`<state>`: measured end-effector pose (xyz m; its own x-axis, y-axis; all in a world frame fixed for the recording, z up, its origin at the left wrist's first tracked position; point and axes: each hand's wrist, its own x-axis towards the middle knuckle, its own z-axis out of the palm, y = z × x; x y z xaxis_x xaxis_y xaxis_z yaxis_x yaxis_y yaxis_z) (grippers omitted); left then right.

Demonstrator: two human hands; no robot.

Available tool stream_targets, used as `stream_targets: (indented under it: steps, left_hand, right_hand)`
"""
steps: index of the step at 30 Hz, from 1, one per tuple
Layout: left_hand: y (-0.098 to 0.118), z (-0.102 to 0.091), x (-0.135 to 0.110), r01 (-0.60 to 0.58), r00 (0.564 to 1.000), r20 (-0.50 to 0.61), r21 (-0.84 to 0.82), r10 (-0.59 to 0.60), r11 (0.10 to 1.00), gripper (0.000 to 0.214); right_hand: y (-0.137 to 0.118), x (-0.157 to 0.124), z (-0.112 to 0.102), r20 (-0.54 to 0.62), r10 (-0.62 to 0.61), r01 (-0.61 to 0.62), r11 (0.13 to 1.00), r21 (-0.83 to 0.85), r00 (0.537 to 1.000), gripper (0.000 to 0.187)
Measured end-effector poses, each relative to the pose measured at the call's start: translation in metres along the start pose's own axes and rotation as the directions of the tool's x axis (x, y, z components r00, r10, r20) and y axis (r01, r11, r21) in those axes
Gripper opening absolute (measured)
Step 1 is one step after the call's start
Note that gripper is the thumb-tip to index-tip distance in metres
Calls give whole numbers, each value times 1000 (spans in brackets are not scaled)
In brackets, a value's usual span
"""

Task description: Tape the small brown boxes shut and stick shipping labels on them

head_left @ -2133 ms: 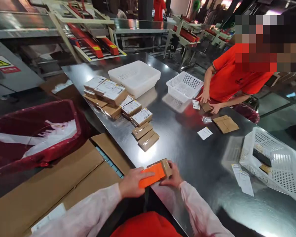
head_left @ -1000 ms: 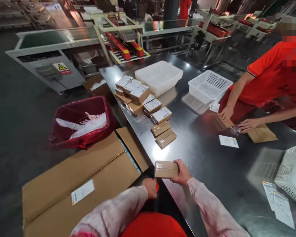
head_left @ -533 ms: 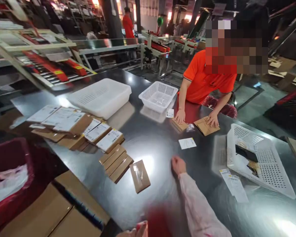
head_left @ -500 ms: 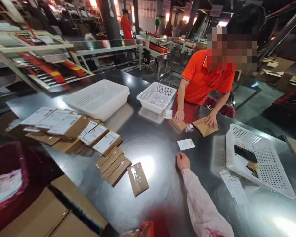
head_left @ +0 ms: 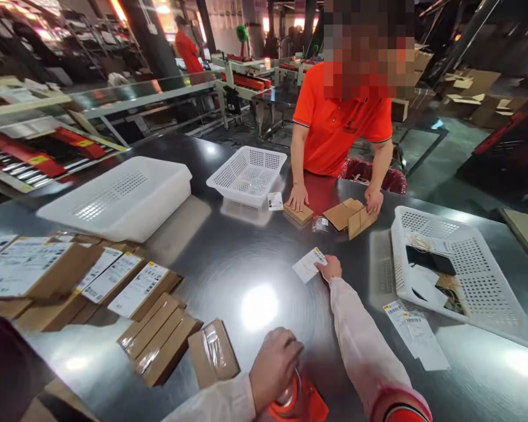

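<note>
My right hand (head_left: 331,268) reaches far across the steel table (head_left: 264,258) and pinches a small white label card (head_left: 307,265) at its right edge. My left hand (head_left: 274,364) is closed on an orange tape dispenser (head_left: 295,403) at the near edge. A small brown box with clear tape (head_left: 213,354) lies flat just left of that hand. Beside it lie three more brown boxes (head_left: 158,336) in a row.
Labelled brown boxes (head_left: 70,275) are stacked at left. An upturned white tub (head_left: 122,197) and a white basket (head_left: 248,173) stand at the back. Another basket (head_left: 457,275) with items sits at right, paper slips (head_left: 416,336) before it. A person in orange (head_left: 343,123) folds cardboard (head_left: 351,215) opposite.
The taped box was set down beside the row of boxes. My right hand has stretched further across and taken hold of the white card. My left hand with the dispenser has come into view.
</note>
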<state>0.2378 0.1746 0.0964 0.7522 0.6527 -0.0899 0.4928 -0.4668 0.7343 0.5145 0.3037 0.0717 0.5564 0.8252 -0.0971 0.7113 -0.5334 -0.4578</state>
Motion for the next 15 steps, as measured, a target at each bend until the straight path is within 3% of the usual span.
stream_targets:
  steps: [3,5,7,8,10,13,15]
  left_hand:
    - [4,-25,27,-33,987,-154,21,36,999,31]
    - [8,-32,47,-36,960,-279,-8,32,999,32]
    - [15,-34,70,-61,934,-355,-69,33,996,48]
    - [20,-32,83,-89,939,-342,-129,40,988,61]
    - [32,-25,105,-116,982,-179,-331,59,936,66]
    - [56,0,127,44,990,132,-610,47,791,37]
    - [74,21,127,148,981,195,-657,-24,739,30]
  right_hand:
    - [10,-30,-26,-31,-152,155,979,132,988,24]
    - [17,-55,-50,-60,-222,229,953,200,973,27]
    - [25,-79,-75,-39,-295,293,911,290,955,28]
    - [29,-91,-86,-9,-326,309,888,342,945,28]
    - [36,-112,-101,35,-321,270,845,462,946,29]
    - [51,-145,-99,-3,-81,58,690,721,997,44]
    - [67,-169,-86,-8,94,-42,519,854,996,53]
